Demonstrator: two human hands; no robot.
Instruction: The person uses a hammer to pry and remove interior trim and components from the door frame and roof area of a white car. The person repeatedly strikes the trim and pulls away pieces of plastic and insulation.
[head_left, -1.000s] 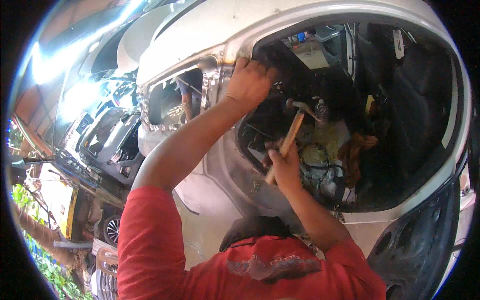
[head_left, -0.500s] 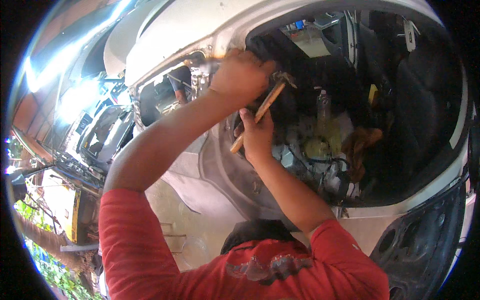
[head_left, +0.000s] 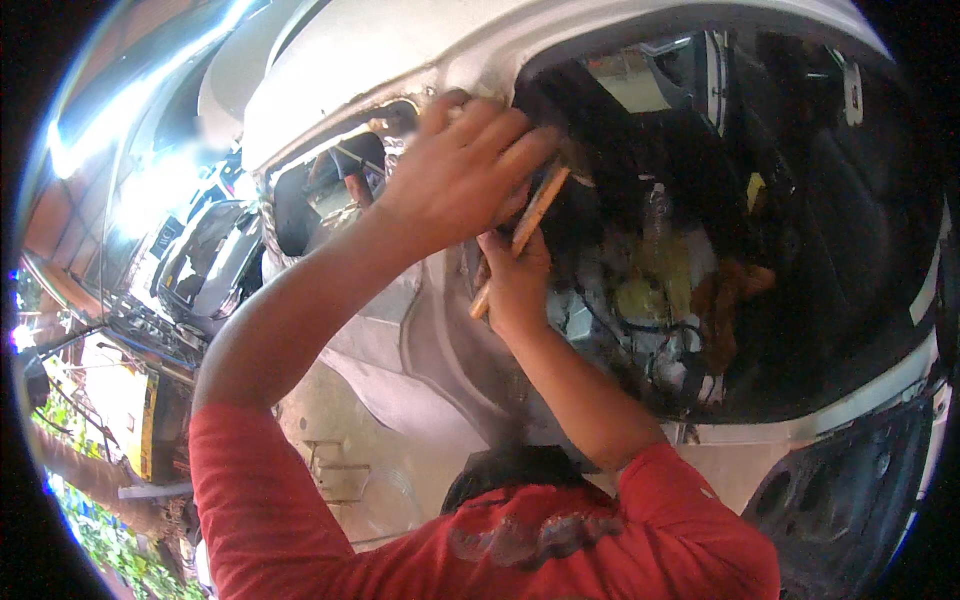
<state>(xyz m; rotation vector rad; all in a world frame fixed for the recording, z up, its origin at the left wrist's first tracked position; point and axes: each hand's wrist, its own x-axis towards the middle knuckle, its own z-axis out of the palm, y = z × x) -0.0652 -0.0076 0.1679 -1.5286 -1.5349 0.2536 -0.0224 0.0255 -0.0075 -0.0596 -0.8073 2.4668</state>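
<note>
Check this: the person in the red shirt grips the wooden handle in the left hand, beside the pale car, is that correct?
Wrong hand: in the head view, the person in the red shirt grips the wooden handle in the right hand, beside the pale car.

The hammer handle (head_left: 542, 210) is orange-tan wood; the T-shirt (head_left: 700, 535) is red, with a blurred grey-and-dark print (head_left: 530, 536) across it; the cloth (head_left: 515, 478) bordering it is black; the car body (head_left: 335, 80) runs from bright white to dull silver-grey, brownish along the smaller window opening (head_left: 404, 106); the cabin interior (head_left: 840, 260) is near-black, its crumpled rag (head_left: 728, 300) rusty brown; the open door (head_left: 850, 495) is dark grey; the foliage (head_left: 110, 550) is bright green.
</note>
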